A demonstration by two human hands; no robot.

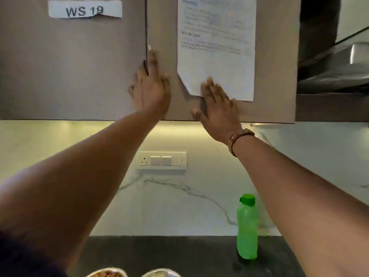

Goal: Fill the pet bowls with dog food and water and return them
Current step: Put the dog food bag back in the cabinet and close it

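Note:
Both my hands are raised to the brown wall cabinet. My left hand (150, 87) lies flat with straight fingers over the gap between the two cabinet doors (275, 56). My right hand (216, 105), with a wristwatch on its wrist, presses flat on the right door's lower edge and covers the bottom of a taped paper sheet (216, 47). At the bottom edge of the view two metal pet bowls peek in: the left bowl (106, 273) holds brown kibble, and the right bowl (161, 273) shows only its rim. A green water bottle (247, 226) stands capped on the dark counter.
A white label reading WS 19 (84, 9) is stuck on the left door. A socket and switch panel (162, 160) sits on the marble backsplash. A steel chimney hood (335, 66) juts out at the right. The black counter (189, 254) runs below.

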